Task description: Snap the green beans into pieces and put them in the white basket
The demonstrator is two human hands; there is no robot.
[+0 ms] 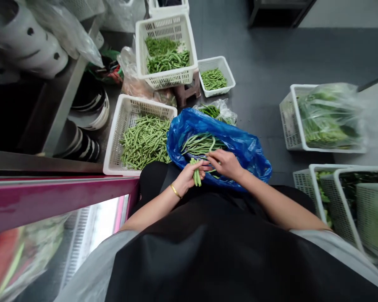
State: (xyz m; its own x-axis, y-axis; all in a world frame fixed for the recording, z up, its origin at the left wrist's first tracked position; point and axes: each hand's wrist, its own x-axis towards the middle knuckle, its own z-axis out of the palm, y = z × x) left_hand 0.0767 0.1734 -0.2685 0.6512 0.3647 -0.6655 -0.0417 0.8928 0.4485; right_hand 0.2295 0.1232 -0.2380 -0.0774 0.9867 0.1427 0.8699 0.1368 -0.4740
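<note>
My left hand (188,177), with a gold bangle at the wrist, is closed around a small bunch of short green bean pieces (196,173). Close beside it, my right hand (225,162) pinches a long green bean (212,146) near the left fingertips. Both hands are over the near side of an open blue plastic bag (244,144) in front of my lap. Inside the bag lie long whole green beans (197,144). To the left, a white basket (111,153) holds a large heap of short bean pieces (146,140).
Ahead, a white basket (166,77) of green vegetables sits on a brown stool (187,90), beside a smaller white basket (228,71) of beans. Bagged greens fill a basket (291,121) at right, with more baskets (337,197) nearer. A metal shelf (66,94) borders the left.
</note>
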